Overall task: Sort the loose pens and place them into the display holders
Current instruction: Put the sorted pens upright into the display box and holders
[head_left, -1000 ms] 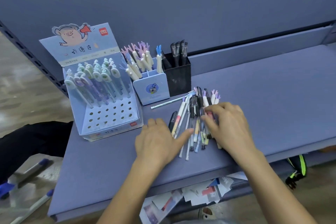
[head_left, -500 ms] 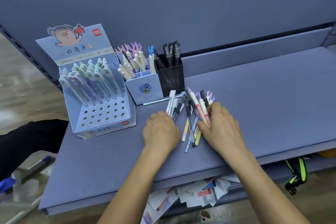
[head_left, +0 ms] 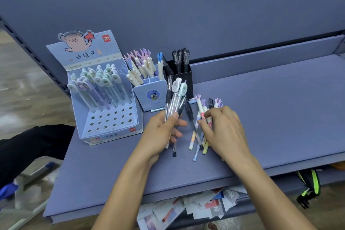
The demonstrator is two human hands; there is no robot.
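The right hand point(head_left: 225, 132) hides part of the loose pens point(head_left: 194, 134) lying mid-way across the shelf point(head_left: 280, 117), its curled fingers not clearly pinching any, while the left hand point(head_left: 158, 136) grips a bundle of pens point(head_left: 175, 97) upright before the blue holder point(head_left: 147, 95).

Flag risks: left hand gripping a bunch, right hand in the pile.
1. The left hand holds a fanned, mixed bunch of pens; one hangs low and may slip from the grip.
2. The right hand, fingers in the loose pile, could roll pens off the shelf edge.
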